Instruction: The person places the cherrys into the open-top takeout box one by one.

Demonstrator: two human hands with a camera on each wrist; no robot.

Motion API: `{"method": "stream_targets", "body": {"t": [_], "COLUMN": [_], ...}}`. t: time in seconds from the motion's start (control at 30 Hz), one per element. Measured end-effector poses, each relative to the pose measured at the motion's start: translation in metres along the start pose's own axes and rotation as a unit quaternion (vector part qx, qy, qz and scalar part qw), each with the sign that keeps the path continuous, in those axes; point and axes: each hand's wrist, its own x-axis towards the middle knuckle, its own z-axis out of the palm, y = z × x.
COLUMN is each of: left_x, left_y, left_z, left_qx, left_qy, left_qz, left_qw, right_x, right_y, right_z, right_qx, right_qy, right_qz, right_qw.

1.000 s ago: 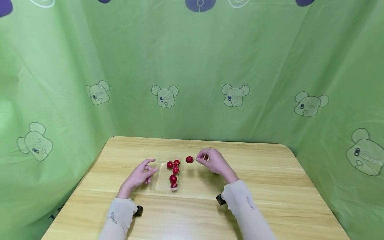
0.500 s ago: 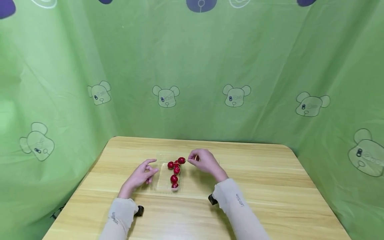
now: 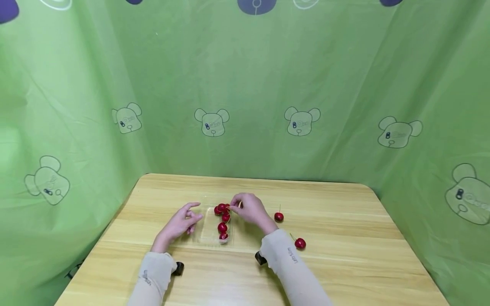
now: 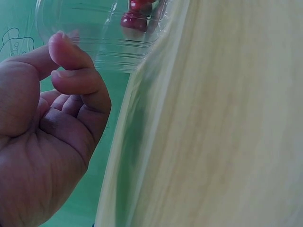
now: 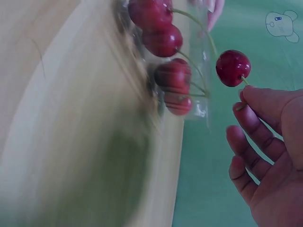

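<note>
At the lower left of the head view, a pale cloth sleeve (image 3: 147,280) bears dark lettering too creased to read. The left hand (image 3: 179,223), fingers loosely bent, is just beside a clear rectangular plastic tray (image 3: 208,220) left of centre; I can't tell whether they touch. Round red stemmed cherries (image 3: 222,228) line the tray's right side, the lowest partly blurred behind plastic. Overlapping the top ones, a round dark-red cherry (image 5: 233,68) has its green stem pinched between the right hand's (image 3: 249,208) thumb and forefinger; half a second ago it was farther right. The other pale sleeve (image 3: 296,272) seems to read "LetsSlim". Right of centre, two loose red cherries (image 3: 278,217), previously out of view, now show on the pale wooden table (image 3: 363,272)
</note>
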Motion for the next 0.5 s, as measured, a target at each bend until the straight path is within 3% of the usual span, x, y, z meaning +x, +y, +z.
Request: {"method": "stream_targets", "body": {"t": [0.5], "left_x": [0.0], "left_y": [0.002], "left_z": [0.001], "left_qx": [0.004], "left_qy": [0.005], "left_qz": [-0.007], "left_qw": [1.0], "right_x": [0.004], "right_y": [-0.008], "right_z": [0.026], "right_qx": [0.0], "right_qy": [0.02], "right_qz": [0.012], "right_qw": [1.0]}}
